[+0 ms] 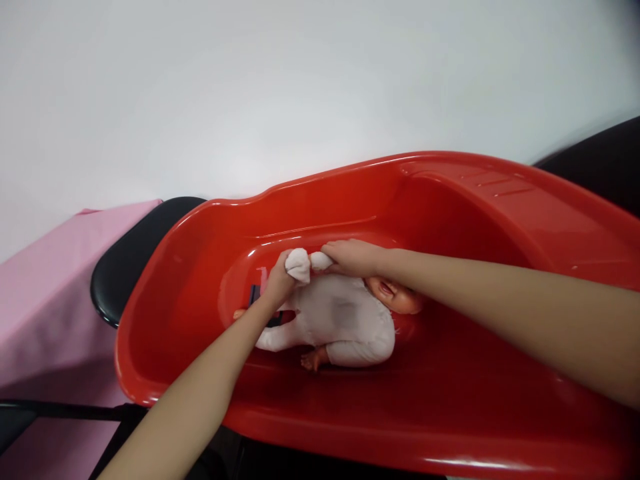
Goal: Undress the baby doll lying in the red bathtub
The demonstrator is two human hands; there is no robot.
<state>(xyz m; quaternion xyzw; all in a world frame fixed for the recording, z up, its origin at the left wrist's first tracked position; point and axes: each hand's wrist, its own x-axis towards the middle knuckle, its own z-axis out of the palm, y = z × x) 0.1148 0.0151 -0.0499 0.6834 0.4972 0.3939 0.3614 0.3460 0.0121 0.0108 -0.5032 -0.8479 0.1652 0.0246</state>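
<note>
A baby doll [340, 323] in a white suit lies on its back in a red plastic baby tub [450, 200], head to the right. My left hand [277, 280] grips the doll's white sleeve end, bunched into a small bundle [299, 265]. My right hand [350, 258] holds the same sleeve just to the right of it, above the doll's chest. The two hands nearly touch. The doll's bare hand [314, 360] and one white leg stick out at the near side.
The tub rests on black seats [130, 260], one at the left and another at the far right [600, 160]. A pink cloth [45, 280] covers a surface to the left. A white wall is behind.
</note>
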